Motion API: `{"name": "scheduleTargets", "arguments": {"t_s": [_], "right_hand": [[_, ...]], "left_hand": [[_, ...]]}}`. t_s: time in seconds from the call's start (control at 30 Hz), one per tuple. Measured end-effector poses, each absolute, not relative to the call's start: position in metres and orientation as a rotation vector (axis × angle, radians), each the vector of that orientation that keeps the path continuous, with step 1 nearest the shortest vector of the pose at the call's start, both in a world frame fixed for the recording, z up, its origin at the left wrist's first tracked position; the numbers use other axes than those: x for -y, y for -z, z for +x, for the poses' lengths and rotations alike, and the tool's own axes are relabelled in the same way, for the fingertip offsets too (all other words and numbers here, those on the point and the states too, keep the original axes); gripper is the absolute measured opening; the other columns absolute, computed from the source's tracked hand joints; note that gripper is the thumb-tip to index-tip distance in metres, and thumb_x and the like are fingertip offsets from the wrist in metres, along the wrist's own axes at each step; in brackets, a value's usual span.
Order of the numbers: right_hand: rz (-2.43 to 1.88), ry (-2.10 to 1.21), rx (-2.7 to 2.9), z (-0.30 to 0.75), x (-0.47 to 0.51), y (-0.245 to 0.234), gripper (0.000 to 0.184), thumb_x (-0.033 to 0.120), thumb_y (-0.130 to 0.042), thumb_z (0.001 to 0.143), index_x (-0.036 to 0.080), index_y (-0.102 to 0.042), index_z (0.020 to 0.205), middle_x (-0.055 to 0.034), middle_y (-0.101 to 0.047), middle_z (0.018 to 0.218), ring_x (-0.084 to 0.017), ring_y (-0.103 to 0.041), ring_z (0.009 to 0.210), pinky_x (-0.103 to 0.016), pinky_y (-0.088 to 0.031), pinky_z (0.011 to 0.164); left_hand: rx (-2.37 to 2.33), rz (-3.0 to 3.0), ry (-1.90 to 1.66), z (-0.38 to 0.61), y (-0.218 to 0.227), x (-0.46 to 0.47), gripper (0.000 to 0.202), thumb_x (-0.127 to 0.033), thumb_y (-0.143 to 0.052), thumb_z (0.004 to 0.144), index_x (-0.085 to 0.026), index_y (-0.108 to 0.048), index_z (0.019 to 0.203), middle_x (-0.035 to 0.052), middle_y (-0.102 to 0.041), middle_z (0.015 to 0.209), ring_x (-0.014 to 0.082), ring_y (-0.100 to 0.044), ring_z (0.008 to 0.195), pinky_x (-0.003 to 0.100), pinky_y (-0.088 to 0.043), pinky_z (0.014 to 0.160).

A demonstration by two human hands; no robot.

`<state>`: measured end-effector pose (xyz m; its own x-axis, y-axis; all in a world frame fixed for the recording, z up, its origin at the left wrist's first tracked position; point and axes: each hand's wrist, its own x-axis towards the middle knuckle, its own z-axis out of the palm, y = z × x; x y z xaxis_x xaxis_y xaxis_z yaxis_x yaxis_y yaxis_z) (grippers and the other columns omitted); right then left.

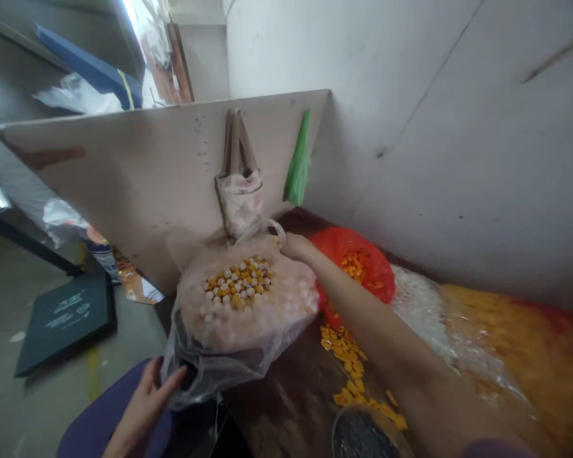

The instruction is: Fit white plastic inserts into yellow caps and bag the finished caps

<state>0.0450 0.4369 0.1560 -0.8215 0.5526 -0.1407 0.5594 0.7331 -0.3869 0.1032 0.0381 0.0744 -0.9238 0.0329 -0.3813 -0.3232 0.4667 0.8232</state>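
A large clear plastic bag [248, 366] lies on the dark tabletop, its mouth spread wide. Inside, small round white and orange pieces [241, 283] show through the opening. At the bag's far right edge, my right hand [293, 247] has its fingers closed on a gathered bit of the plastic. My left hand [146, 397] is at the near left edge of the bag, thumb and fingers apart; whether it touches the film I cannot tell. Beyond my right forearm stands a red plastic bag [379, 270] holding orange pieces.
Loose orange pieces [351, 366] lie on the table beside a round container [363, 439] of dark contents. Clear bags [423, 305] sit along the wall at right. A cloth bag [241, 197] and a green bag [298, 168] hang on the partition. A purple seat [95, 416] is lower left.
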Motion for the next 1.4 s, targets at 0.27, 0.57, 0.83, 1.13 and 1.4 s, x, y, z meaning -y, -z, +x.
{"name": "scheduleTargets", "arguments": {"t_s": [0.27, 0.57, 0.83, 1.13, 1.4], "right_hand": [[1.069, 1.204, -3.035, 0.084, -0.462, -0.230, 0.021, 0.015, -0.043, 0.079, 0.018, -0.061, 0.089, -0.0043, -0.068, 0.086, -0.019, -0.059, 0.084, -0.027, -0.044, 0.075], [1.055, 2.067, -2.774, 0.081, -0.459, -0.316, 0.010, 0.022, -0.053, 0.070, 0.021, -0.049, 0.079, 0.0117, -0.031, 0.046, -0.008, -0.031, 0.043, -0.022, -0.037, 0.049], [0.942, 2.619, -2.600, 0.075, -0.468, -0.378, 0.022, 0.013, -0.060, 0.071, 0.024, -0.041, 0.066, 0.0102, -0.032, 0.048, -0.006, -0.026, 0.040, -0.018, -0.026, 0.038], [0.302, 2.448, -2.720, 0.035, -0.420, -0.426, 0.019, 0.010, -0.057, 0.080, 0.021, -0.045, 0.070, 0.0081, -0.032, 0.054, -0.005, -0.028, 0.042, -0.017, -0.025, 0.039], [-0.179, 2.143, -2.514, 0.045, -0.367, -0.443, 0.035, 0.008, -0.063, 0.059, 0.014, -0.056, 0.093, 0.0014, -0.057, 0.077, -0.008, -0.051, 0.063, -0.018, -0.041, 0.051]], "left_hand": [[-1.824, -0.200, -1.623, 0.074, -0.196, -0.028, 0.050, -0.055, -0.085, 0.054, -0.016, -0.076, 0.084, 0.0057, -0.074, 0.075, 0.0212, -0.067, 0.071, 0.028, -0.053, 0.068], [-1.836, 0.045, -1.922, 0.046, -0.313, -0.070, 0.031, -0.040, -0.086, 0.058, -0.018, -0.075, 0.078, 0.0036, -0.068, 0.059, 0.0160, -0.060, 0.050, 0.026, -0.053, 0.049], [-1.632, 0.218, -2.075, 0.026, -0.396, -0.125, 0.013, -0.020, -0.078, 0.061, -0.012, -0.068, 0.064, 0.0019, -0.062, 0.052, 0.0097, -0.053, 0.040, 0.018, -0.046, 0.038], [-1.493, 0.312, -2.174, -0.004, -0.431, -0.152, 0.023, -0.006, -0.056, 0.083, -0.009, -0.063, 0.061, 0.0012, -0.060, 0.054, 0.0064, -0.053, 0.044, 0.016, -0.044, 0.044], [-1.286, 0.481, -2.188, -0.010, -0.427, -0.179, 0.029, -0.007, -0.057, 0.089, -0.008, -0.059, 0.060, -0.0010, -0.054, 0.053, 0.0044, -0.050, 0.046, 0.017, -0.045, 0.052]]}}
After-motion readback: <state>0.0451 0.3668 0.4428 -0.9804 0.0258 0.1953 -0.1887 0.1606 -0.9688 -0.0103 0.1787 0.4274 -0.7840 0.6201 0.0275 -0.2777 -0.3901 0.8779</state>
